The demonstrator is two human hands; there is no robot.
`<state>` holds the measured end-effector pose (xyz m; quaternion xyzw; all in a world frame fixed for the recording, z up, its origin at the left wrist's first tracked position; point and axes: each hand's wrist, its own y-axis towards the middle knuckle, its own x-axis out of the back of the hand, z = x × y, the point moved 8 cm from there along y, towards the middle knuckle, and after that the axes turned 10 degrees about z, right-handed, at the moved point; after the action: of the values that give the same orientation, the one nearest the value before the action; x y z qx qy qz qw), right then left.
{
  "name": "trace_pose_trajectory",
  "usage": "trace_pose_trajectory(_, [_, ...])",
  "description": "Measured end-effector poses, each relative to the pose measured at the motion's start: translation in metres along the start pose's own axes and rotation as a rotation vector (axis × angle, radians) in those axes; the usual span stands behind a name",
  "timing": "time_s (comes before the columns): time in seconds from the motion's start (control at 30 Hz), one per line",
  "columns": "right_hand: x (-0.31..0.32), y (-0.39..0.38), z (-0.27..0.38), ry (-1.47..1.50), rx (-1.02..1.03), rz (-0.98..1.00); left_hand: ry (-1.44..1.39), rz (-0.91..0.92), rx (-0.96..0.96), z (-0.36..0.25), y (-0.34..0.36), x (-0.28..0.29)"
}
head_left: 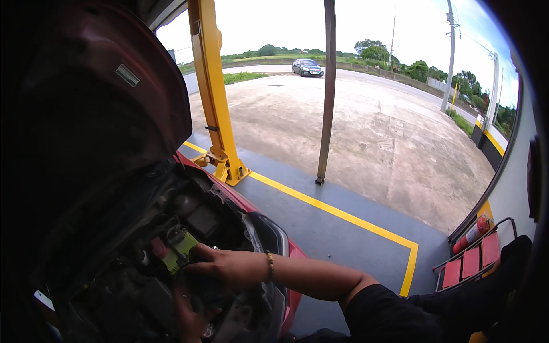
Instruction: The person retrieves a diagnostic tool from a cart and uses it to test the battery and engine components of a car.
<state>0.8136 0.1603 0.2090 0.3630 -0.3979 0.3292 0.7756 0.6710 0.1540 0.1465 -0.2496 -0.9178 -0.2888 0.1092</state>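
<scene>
My right hand (220, 266), with a beaded bracelet at its wrist, reaches from the right into the engine bay (140, 291) of a red car. Its fingers are bent over something dark that I cannot make out. Just below it, my left hand (190, 320) is curled with its thumb toward the same dark spot; shadow hides much of its grip. Beside my right fingertips is a yellow-green car battery (182, 249), with a reddish cover (159, 247) at its left end. The raised hood (120, 108) stands over the bay at the left.
A yellow lift post (216, 97) rises beyond the fender, and a thin dark pole (327, 97) stands farther right. A red step ladder (472, 263) and a fire extinguisher (472, 234) are by the right wall. Outside, a dark car (307, 67) is near the road.
</scene>
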Motion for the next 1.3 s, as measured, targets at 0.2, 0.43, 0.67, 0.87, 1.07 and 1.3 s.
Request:
trace_pose_trajectory(0.2, [-0.048,0.015,0.066,0.071,0.092,0.07,-0.273,-0.131,0.143,0.019,-0.083,0.024])
trace_pose_trajectory(0.43, [-0.068,0.052,0.096,0.121,0.257,0.106,-0.606,-0.21,0.328,-0.012,-0.098,0.05])
trace_pose_trajectory(0.67, [-0.055,0.086,0.106,0.13,0.143,0.203,-0.28,-0.188,0.243,-0.021,-0.108,0.091])
trace_pose_trajectory(0.87, [-0.072,0.126,0.145,0.128,0.265,0.243,-0.116,-0.288,0.187,-0.048,-0.145,0.129])
trace_pose_trajectory(1.07, [-0.084,0.137,0.157,0.092,0.277,0.285,-0.174,-0.344,0.199,-0.051,-0.162,0.14])
trace_pose_trajectory(1.3, [-0.09,0.147,0.161,0.148,0.266,0.303,-0.204,-0.36,0.184,-0.051,-0.175,0.147])
